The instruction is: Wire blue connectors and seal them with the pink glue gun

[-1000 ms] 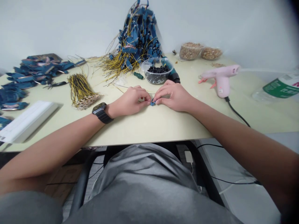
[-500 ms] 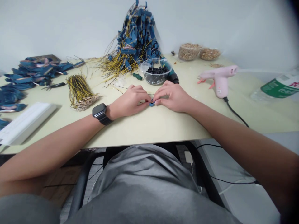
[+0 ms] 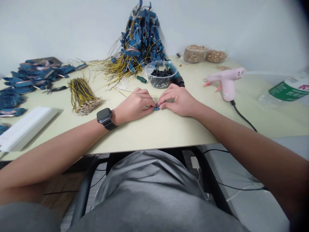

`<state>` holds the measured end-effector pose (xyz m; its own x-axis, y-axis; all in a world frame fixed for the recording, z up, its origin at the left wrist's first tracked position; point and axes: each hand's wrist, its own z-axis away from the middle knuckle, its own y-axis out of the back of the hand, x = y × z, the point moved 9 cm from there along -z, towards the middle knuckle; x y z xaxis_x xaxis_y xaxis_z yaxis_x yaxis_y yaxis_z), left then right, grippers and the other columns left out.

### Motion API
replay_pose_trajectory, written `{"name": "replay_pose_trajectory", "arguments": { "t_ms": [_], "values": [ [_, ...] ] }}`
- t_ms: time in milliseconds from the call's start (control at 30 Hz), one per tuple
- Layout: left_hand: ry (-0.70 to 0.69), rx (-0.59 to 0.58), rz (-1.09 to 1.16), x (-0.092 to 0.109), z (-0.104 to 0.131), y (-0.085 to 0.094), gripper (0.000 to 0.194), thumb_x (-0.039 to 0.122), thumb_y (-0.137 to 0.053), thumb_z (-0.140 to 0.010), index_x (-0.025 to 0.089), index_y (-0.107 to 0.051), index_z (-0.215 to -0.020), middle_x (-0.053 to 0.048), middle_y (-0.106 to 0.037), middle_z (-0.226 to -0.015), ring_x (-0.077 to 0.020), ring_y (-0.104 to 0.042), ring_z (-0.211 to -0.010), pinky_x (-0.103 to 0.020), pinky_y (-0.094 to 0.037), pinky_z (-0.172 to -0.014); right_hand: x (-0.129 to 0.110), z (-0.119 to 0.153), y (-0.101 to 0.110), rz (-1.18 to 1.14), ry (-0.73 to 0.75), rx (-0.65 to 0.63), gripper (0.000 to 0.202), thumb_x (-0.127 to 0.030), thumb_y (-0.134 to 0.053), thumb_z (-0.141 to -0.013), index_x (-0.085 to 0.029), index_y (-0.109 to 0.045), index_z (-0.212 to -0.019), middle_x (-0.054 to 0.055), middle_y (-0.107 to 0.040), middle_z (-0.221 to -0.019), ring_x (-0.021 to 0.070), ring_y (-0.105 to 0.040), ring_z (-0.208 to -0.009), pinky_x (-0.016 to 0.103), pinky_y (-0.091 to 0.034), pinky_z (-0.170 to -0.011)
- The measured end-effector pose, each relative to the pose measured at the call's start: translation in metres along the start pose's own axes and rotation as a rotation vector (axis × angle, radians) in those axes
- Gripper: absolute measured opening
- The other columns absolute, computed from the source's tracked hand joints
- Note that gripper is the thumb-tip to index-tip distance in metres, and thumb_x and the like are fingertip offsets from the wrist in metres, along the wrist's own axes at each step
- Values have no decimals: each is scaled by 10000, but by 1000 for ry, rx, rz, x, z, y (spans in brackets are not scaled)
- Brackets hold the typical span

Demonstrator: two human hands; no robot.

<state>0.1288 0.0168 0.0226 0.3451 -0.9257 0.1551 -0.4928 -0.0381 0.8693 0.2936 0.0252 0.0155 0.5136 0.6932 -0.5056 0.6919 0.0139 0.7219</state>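
Observation:
A small blue piece is pinched between my two hands above the pale yellow table. My left hand, with a black watch on its wrist, has thumb and fingertips closed on the piece's left side. From the right, my right hand grips it with thumb and index finger. Thin dark wire runs near the fingertips. Just behind the hands stands a clear tub of small black parts, with a green-handled tool to its left.
Blue pieces with yellow wires are heaped at the back. Left lie a wire bundle, pliers, a white box and more blue pieces. A pink glue gun and a bottle are right.
My left wrist and watch have shifted very slightly to the right. Both hands keep nearly the same place and hold on the blue piece.

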Motion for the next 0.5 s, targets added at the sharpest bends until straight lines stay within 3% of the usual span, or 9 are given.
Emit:
{"name": "replay_pose_trajectory", "arguments": {
  "t_ms": [233,500],
  "values": [
    [-15,-1,66,0,-2,0,243,285,-660,-1127,218,-890,-1082,-101,-883,-983,-289,-781,-1014,-446,-557,-947,0,2,0,-4,4,-13,149,-330,-866,-978,-296,-1004,-1022,62,-946,-1093,341,-698,-1134,533,-534,-1089],
    [101,-45,161,0,-2,0,220,328,-682,-1091,236,-869,-1022,-84,-908,-1015,-280,-804,-1000,-448,-577,-991,0,4,2,-28,-31,-16,162,-295,-890,-966,-322,-991,-1090,51,-940,-1172,349,-720,-1199,544,-532,-1124]
  ]
}}
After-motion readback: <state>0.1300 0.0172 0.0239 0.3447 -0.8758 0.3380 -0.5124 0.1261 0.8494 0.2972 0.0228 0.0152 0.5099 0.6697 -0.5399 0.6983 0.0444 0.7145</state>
